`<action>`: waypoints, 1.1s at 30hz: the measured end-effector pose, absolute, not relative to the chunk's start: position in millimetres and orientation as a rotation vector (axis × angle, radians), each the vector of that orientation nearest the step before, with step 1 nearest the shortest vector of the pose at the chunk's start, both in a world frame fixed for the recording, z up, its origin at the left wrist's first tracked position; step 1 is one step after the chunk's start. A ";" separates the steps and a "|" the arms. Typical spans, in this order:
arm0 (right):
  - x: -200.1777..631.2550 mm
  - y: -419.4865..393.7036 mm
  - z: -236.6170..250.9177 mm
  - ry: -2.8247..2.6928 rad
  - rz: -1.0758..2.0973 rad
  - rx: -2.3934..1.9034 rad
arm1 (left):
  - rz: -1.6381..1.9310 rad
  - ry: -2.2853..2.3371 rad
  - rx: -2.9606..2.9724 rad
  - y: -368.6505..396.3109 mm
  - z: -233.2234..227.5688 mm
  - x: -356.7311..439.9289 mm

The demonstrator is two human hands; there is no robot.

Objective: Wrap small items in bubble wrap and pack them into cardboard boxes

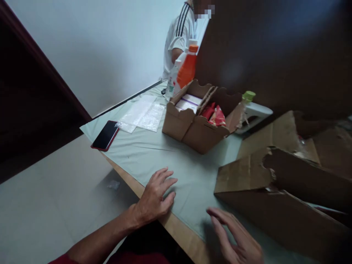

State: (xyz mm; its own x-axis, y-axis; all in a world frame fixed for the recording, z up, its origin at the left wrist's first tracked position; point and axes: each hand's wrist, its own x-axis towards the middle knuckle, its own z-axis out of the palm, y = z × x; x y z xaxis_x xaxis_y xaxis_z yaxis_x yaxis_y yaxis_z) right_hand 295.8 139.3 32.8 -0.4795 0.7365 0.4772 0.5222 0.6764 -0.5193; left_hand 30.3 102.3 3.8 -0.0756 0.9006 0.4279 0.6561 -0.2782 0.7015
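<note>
While both hands lie bare and hold nothing, the left hand (154, 198) rests flat, fingers spread, on the pale green cloth (165, 154) near the table edge (176, 229), and the right hand (236, 238) hovers open, just short of the large torn cardboard box (275, 190) that lies at the right. That box is the nearest thing to the right hand; its ragged flap stands up between the hand and the far part of the table.

Farther off sits a smaller open cardboard box (192, 126) with red packets (214, 115) and a white carton (188, 102) inside. Behind it stand an orange bottle (187, 69) and a white bottle (172, 80), close together. A phone (106, 135) lies at the cloth's left corner, its end near the edge, beside sheets of bubble wrap (143, 115). Another person in a white striped shirt (178, 36) sits at the far end.

The risks, as I judge them: the cloth looks loose, so a push from the resting left hand could drag it and slide the phone off the corner to the floor. A hasty pull on the torn box could rip the weak flap further, or swing it into the smaller box and topple the bottles behind.
</note>
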 end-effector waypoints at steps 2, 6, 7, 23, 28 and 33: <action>231.1 168.6 56.5 -2.340 0.424 -0.747 | 1.318 1.718 1.887 99.6 -0.6 25.5; 118.8 226.4 79.5 -2.599 0.391 -0.558 | 1.408 1.679 1.869 101.0 -9.1 21.8; 94.0 238.3 81.3 -2.667 0.378 -0.559 | 1.438 1.665 1.866 101.8 -10.9 21.6; -5.9 291.3 70.2 -2.899 0.104 -0.767 | 1.695 1.544 1.468 101.7 -26.9 15.6; 70.6 221.8 82.6 -2.621 0.021 -0.549 | 1.782 1.232 0.765 90.5 -28.5 -2.9; 136.6 133.3 69.4 -2.698 0.185 -0.584 | 1.591 1.191 0.389 59.3 -5.4 -1.6</action>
